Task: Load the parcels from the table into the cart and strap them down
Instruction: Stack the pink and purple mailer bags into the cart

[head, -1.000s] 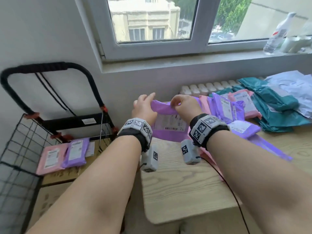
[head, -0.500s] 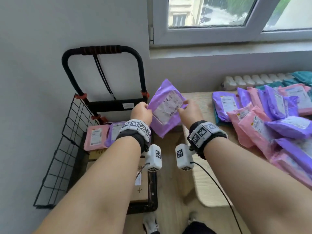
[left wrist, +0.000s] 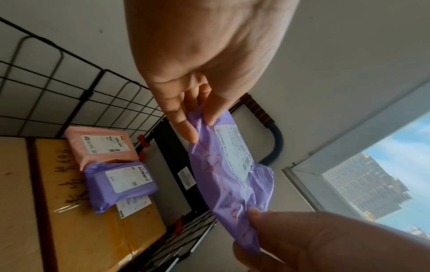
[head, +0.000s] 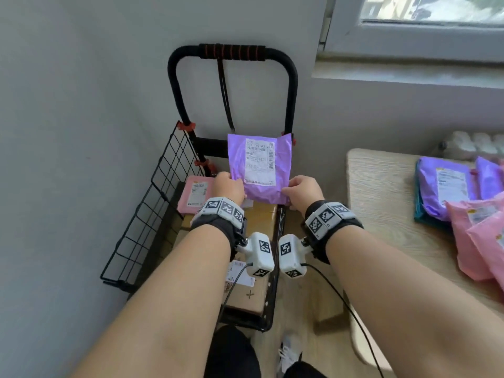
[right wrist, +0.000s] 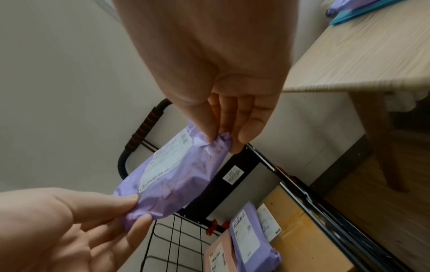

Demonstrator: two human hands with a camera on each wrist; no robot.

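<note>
Both hands hold one purple parcel [head: 259, 167] with a white label above the black wire cart [head: 152, 197]. My left hand [head: 230, 185] pinches its near left corner between thumb and fingers [left wrist: 188, 132]. My right hand [head: 294, 190] pinches the near right corner [right wrist: 218, 145]. The parcel hangs in the air, tilted up towards the cart's handle [head: 231, 51]. Below it, a pink parcel [head: 195, 193] and a second purple parcel [left wrist: 118, 184] lie side by side on a cardboard box [head: 263, 222] in the cart.
The wooden table [head: 387, 214] stands to the right with a pile of purple parcels [head: 444, 186] and pink parcels [head: 477, 236]. A black strap [head: 225, 96] hangs from the cart handle. The grey wall is on the left, a window sill above the table.
Both hands have carried the purple parcel left from the table edge to above the cart. The view has swung left and down, and the parcel now faces label up.
</note>
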